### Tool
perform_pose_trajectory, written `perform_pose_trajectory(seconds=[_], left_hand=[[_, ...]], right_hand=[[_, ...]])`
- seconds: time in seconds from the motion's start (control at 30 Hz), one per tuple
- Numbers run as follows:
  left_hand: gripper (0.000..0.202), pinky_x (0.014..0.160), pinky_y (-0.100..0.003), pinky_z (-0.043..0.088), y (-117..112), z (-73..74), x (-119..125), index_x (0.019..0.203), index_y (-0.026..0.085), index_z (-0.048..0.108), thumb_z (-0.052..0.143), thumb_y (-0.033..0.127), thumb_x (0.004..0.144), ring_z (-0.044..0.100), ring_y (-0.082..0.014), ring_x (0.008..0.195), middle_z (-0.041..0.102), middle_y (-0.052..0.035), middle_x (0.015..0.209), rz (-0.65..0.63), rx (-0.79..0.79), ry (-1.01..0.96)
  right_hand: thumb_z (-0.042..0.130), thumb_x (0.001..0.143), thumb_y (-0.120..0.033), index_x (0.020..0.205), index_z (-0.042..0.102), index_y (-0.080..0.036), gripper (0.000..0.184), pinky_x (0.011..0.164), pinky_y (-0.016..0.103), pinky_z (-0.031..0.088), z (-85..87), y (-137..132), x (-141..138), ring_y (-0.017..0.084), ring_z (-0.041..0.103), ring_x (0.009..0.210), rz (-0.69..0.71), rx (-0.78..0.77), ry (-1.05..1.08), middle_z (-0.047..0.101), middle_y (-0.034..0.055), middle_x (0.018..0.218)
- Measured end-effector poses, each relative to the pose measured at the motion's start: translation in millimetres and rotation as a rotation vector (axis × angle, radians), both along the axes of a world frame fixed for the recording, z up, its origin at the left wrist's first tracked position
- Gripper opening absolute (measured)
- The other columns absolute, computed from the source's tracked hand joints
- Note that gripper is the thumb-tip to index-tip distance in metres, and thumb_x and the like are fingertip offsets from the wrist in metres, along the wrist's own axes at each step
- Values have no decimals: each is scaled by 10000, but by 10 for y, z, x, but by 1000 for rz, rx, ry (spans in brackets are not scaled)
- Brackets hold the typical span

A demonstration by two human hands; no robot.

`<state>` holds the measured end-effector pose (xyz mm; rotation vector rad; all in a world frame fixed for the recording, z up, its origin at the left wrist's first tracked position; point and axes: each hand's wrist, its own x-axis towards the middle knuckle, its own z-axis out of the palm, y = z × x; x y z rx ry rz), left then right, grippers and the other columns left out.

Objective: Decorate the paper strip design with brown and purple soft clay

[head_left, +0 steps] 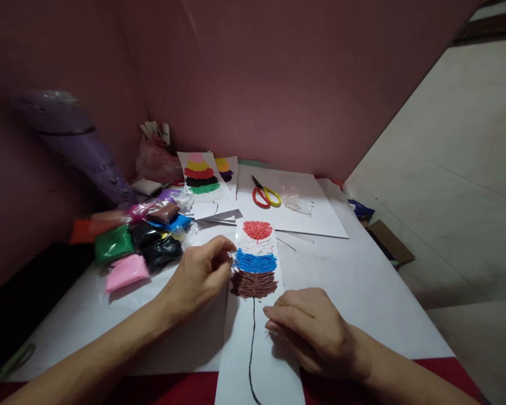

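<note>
A long white paper strip (259, 349) lies in front of me, with a clay picture (255, 259) on it in red, white, blue and brown bands above a black line. My left hand (200, 275) is at the strip's left edge, fingers curled in a pinch beside the white and blue bands; what it pinches is too small to make out. My right hand (312, 329) rests on the strip's lower right, fingers closed and pressed flat on the paper.
Bags of coloured clay (139, 242) are heaped at the left. Red and yellow scissors (265, 195) lie on white sheets (303, 214) at the back, near another banded clay picture (201, 174). A purple object (80, 146) leans on the left wall. A cardboard piece (390, 242) lies off the table's right edge.
</note>
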<state>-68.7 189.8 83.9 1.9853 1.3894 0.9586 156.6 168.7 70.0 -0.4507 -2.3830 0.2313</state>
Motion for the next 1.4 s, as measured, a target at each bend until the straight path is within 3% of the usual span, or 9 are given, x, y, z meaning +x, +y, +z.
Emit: perform_pose_trajectory(seconds=[0.1,0.4,0.63,0.87,1.4], left_hand=[[207,511,-208,367,-4,-15,15,935,137,584,434,117,794,447,-86,519,539,44,592,-33,-22,-13],[101,559,-228,431,1,-47,59,774,152,577,491,176,820,537,-113,590,591,12,631,-68,-127,-81],[91,550,-228,464,-11,-140,132,807,157,582,513,213,823,597,-129,582,636,1,625,-104,-251,-147],[111,530,-226,434,-11,-139,122,805,157,601,524,236,815,559,-123,552,617,3,594,-85,-231,-87],[127,500,-208,344,2,-146,129,787,138,614,527,229,807,468,-96,528,567,21,569,-80,-255,-17]], right_hand=[[466,909,-116,1027,545,-162,149,442,275,406,-9,-11,-3,144,531,521,9,-14,-27,614,19,659],[486,899,-104,955,585,-118,114,443,276,366,-51,-28,-9,149,494,514,39,-37,-46,603,38,633],[445,926,-137,856,620,-112,191,446,275,306,-70,-46,-45,141,427,495,36,-33,-64,562,24,578],[385,962,-194,791,643,-132,315,420,290,249,-96,-55,-38,134,371,463,66,-41,-164,503,-8,539],[383,955,-203,792,639,-141,310,418,288,254,-131,-41,-12,136,365,464,74,-68,-195,504,-6,548]])
